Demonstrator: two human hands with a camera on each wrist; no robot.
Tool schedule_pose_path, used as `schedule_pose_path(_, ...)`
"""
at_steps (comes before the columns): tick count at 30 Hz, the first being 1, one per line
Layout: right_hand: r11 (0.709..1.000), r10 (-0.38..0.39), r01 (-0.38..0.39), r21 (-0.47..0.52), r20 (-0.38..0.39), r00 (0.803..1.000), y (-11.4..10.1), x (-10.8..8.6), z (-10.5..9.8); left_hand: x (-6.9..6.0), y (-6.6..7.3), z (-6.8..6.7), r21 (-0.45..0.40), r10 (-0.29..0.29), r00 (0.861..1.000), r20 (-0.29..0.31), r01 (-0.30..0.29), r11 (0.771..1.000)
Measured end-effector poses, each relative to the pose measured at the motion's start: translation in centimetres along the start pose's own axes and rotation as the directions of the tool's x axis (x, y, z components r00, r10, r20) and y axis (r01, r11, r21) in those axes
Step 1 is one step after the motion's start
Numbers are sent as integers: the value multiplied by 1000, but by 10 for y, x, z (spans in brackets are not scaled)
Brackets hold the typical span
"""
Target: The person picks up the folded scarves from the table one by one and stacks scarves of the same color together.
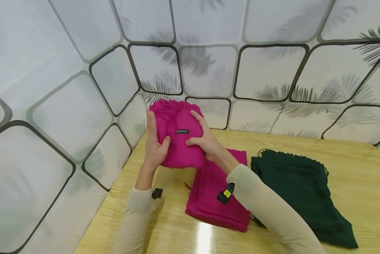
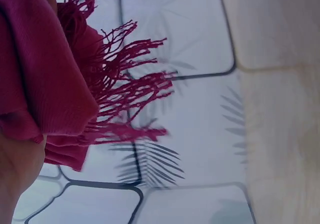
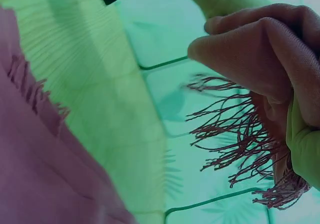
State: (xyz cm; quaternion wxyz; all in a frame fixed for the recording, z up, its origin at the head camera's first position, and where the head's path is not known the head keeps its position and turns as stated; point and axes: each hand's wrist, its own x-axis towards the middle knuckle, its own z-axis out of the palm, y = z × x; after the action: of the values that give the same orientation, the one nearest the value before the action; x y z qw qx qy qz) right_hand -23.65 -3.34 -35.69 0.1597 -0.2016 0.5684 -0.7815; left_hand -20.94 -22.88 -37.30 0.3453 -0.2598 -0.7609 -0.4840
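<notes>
A folded magenta scarf (image 1: 185, 151) with a fringed top edge and a small dark label (image 1: 182, 132) is held up above the table between both hands. My left hand (image 1: 154, 148) grips its left side, thumb on the front and fingers along the edge. On the right side, my right hand (image 1: 207, 141) grips it with the thumb near the label and the index finger higher up. Loose fringe (image 2: 130, 94) hangs from the scarf in the left wrist view. In the right wrist view the fringe (image 3: 240, 134) spreads below the folded cloth (image 3: 240, 54).
Another magenta folded scarf (image 1: 215, 201) lies on the wooden table (image 1: 167, 225) under my right forearm. A dark green fringed scarf (image 1: 298, 190) lies to its right. Patterned cloth walls (image 1: 209, 70) rise behind the table and on the left.
</notes>
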Motion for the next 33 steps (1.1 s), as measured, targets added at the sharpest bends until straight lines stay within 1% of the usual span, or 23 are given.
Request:
schedule_pose_path(2,1000,-24,24,16,15,1000,-9,-6,1,-1,-2,2,-49,11,1000,-25,-13,999)
schedule_pose_path(4,998,-46,45,32,45,998,-16,-12,1,-2,-3,3,-105,2,1000,-16,-4,994)
schedule_pose_path(7,998,-59,57,22,90,994,-24,-20,-3,-5,1,6,-211,-29,998,47,39,977)
schedule_pose_path(10,998,-55,59,-26,127,990,-28,-30,-9,-9,4,13,-302,-47,993,113,79,950)
schedule_pose_path(11,997,-52,59,-48,129,990,-29,-33,-12,-9,5,16,-315,-45,991,128,83,945)
schedule_pose_path(14,994,-49,61,-87,129,990,-31,-45,-22,-10,6,22,-320,-14,987,159,65,945)
schedule_pose_path(17,992,-53,66,-104,123,991,-33,-56,-31,-10,9,25,-310,17,981,193,44,950)
schedule_pose_path(20,989,-56,71,-129,121,991,-34,-69,-40,-11,14,28,-320,27,973,230,49,946)
schedule_pose_path(24,986,-60,77,-150,114,992,-33,-84,-51,-11,20,33,-330,48,966,254,40,943)
schedule_pose_path(30,971,-79,89,-223,53,995,-30,-104,-62,-11,26,41,-359,103,957,270,1,934)
schedule_pose_path(33,966,-82,84,-244,17,996,-26,-113,-68,-12,27,46,-365,107,953,284,4,931)
